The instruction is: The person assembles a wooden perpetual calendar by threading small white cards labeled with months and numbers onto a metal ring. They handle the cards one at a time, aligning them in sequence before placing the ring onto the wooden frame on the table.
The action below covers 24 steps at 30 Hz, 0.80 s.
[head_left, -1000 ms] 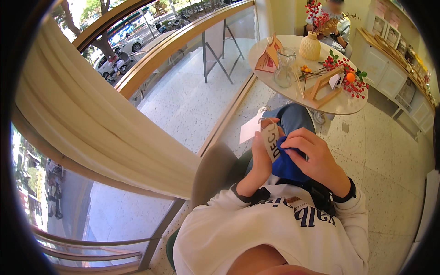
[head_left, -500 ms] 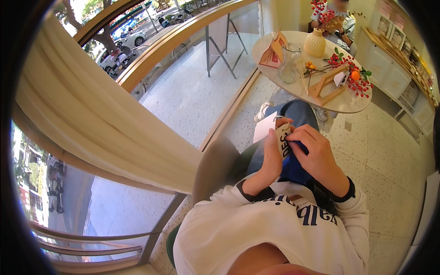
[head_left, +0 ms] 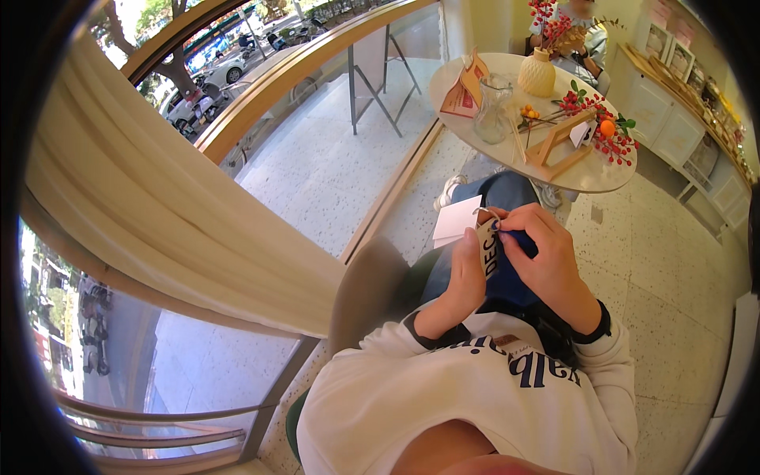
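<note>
In front of my lap I hold a set of small cards strung on a metal ring [head_left: 484,212]. My left hand [head_left: 465,277] is closed on the cards, its thumb pointing up along them. White cards [head_left: 457,219] fan out to the left of it, and a cream card with dark lettering [head_left: 490,255] faces me between the hands. My right hand [head_left: 548,252] pinches at the ring and the cream card's upper edge. A dark blue piece [head_left: 519,242] shows beneath the right fingers; its kind is unclear. The fingertips of my left hand are mostly hidden.
Ahead stands a round table [head_left: 575,184] with a wooden stand [head_left: 560,148], a glass pitcher [head_left: 494,113], a cream vase [head_left: 537,74] and red berry sprigs [head_left: 613,145]. Another person [head_left: 568,39] sits beyond it. A curtain [head_left: 170,178] and window are at the left.
My right hand has shifted slightly up to the ring. The white cards have turned and now show more of their faces. The view has moved a little.
</note>
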Motion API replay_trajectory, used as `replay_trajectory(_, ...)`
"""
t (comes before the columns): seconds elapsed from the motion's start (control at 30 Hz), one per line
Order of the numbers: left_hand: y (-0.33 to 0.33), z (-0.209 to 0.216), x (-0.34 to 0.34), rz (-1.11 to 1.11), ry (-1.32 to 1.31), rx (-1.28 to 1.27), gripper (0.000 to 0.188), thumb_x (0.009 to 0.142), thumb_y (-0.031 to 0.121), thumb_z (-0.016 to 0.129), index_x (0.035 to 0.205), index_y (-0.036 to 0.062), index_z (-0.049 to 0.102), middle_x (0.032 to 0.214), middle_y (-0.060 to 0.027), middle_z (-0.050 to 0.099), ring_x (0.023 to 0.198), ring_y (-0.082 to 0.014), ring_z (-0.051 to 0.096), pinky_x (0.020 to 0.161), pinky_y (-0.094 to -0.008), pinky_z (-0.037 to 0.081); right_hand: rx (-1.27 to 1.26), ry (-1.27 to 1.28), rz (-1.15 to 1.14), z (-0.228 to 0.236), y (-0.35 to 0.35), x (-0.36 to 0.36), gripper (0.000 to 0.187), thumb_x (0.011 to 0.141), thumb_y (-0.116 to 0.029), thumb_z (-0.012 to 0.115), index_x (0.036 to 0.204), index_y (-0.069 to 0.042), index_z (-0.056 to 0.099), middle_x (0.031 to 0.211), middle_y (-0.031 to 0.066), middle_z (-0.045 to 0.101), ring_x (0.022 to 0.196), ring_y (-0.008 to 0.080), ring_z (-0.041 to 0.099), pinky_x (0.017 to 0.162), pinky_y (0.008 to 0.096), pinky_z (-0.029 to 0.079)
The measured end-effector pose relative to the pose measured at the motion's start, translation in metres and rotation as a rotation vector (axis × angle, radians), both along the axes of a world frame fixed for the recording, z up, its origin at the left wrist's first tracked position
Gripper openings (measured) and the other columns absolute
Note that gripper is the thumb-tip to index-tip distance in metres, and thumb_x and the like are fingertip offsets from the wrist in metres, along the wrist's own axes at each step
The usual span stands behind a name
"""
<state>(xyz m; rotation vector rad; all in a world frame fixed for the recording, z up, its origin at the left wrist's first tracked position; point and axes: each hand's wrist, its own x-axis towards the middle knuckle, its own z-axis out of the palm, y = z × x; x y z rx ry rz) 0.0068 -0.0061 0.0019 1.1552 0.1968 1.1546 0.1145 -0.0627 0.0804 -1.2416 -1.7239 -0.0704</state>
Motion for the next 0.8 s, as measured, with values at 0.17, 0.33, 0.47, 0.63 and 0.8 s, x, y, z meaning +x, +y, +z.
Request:
replay_trajectory(0.17,-0.002,0.003,0.000,0.007,0.052,0.014,0.059,0.102,0.051,0.019,0.129,0.0048,0.045,0.117,-0.0085,0.054,0.107,-0.0168,0.053,0.093,-0.0291,0.043,0.013,-0.021,0.010,-0.002,0.000,-0.002,0.020,0.076,0.006,0.067,0.092,-0.003,0.059,0.088,0.0115,0.060,0.081,0.0315,0.062,0.069,0.0355,0.051)
replay_trajectory(0.33,-0.001,0.002,-0.002,-0.019,0.039,-0.062,0.062,0.102,0.053,0.019,0.128,0.0047,0.047,0.118,-0.0115,0.056,0.107,-0.0190,0.055,0.094,-0.0300,0.043,-0.043,-0.025,0.009,-0.005,-0.001,-0.002,0.020,0.076,0.005,0.066,0.092,-0.003,0.059,0.088,0.0119,0.060,0.082,0.0319,0.062,0.070,0.0360,0.051)
replay_trajectory(0.47,0.008,0.000,0.000,-0.067,-0.042,-0.062,0.061,0.102,0.051,0.017,0.124,0.0030,0.049,0.116,-0.0128,0.057,0.104,-0.0199,0.056,0.094,-0.0306,0.043,-0.124,-0.093,0.086,-0.011,-0.010,-0.004,0.020,0.076,0.005,0.067,0.092,-0.004,0.059,0.089,0.0111,0.060,0.082,0.0320,0.062,0.072,0.0368,0.051)
replay_trajectory(0.63,0.001,0.000,0.002,-0.024,0.039,-0.002,0.056,0.104,0.042,0.016,0.122,0.0000,0.049,0.111,-0.0104,0.057,0.103,-0.0180,0.054,0.094,-0.0297,0.041,0.022,-0.078,0.045,-0.001,-0.005,-0.010,0.020,0.076,0.005,0.067,0.092,-0.004,0.060,0.089,0.0104,0.060,0.083,0.0303,0.063,0.071,0.0356,0.052)
replay_trajectory(0.8,0.000,0.006,0.000,0.004,-0.011,-0.029,0.055,0.104,0.042,0.017,0.123,0.0011,0.049,0.108,-0.0098,0.057,0.102,-0.0179,0.054,0.095,-0.0298,0.040,0.078,-0.136,0.057,-0.007,-0.002,-0.016,0.021,0.076,0.003,0.068,0.094,-0.004,0.060,0.090,0.0105,0.060,0.083,0.0293,0.063,0.071,0.0348,0.052)
